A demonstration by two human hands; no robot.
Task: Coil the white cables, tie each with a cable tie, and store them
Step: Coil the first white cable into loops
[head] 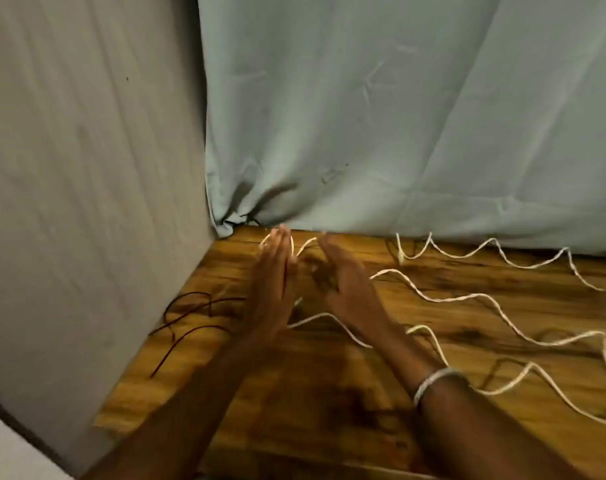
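The white cable (467, 299) is running off the right edge, so its ends are not showing. The right hand (343, 282) and left hand (273, 278) are blurring, and they are hiding the cable parts behind them. The dark cord (187, 317) is slipping under the left arm. Both arms are getting cut off at the bottom.

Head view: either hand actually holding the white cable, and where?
Cannot tell. Left hand and right hand are straight-fingered around the white cable; no grip shows.
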